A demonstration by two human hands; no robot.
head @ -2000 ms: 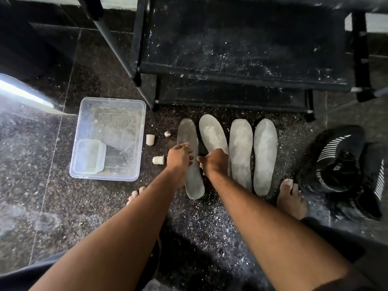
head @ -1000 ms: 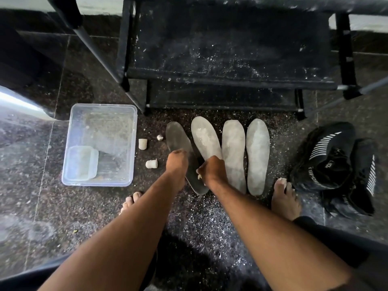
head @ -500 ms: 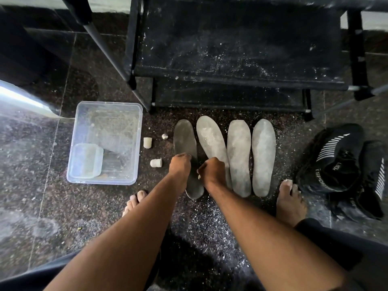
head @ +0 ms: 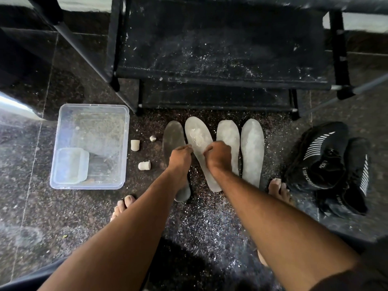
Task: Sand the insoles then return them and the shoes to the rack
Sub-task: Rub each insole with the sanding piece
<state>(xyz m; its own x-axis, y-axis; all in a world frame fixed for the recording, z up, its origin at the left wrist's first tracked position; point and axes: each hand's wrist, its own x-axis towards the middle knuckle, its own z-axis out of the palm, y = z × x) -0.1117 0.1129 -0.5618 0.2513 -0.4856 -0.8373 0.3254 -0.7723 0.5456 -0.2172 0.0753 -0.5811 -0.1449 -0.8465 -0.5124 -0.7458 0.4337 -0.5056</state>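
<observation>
Four insoles: we see them side by side on the floor in front of the rack (head: 220,74), long axes running away from us, toes toward the rack.
Left of the row: we note a clear tub (head: 63,131) and two small pale stubs (head: 144,165) on the floor.
Left hand (head: 178,158): curled over the dark leftmost insole (head: 173,136), fingertips reaching to the inner edge of the second insole (head: 198,139); we cannot tell what it pinches.
Right hand (head: 218,155): closed in a fist on the second insole's midsection; whether it holds an abrasive, we cannot tell.
Deciding relation: we judge the second insole lies between both hands, so strokes run along its length.
Far right: the shoes (head: 327,162) sit piled on the floor, well apart from the hands.
</observation>
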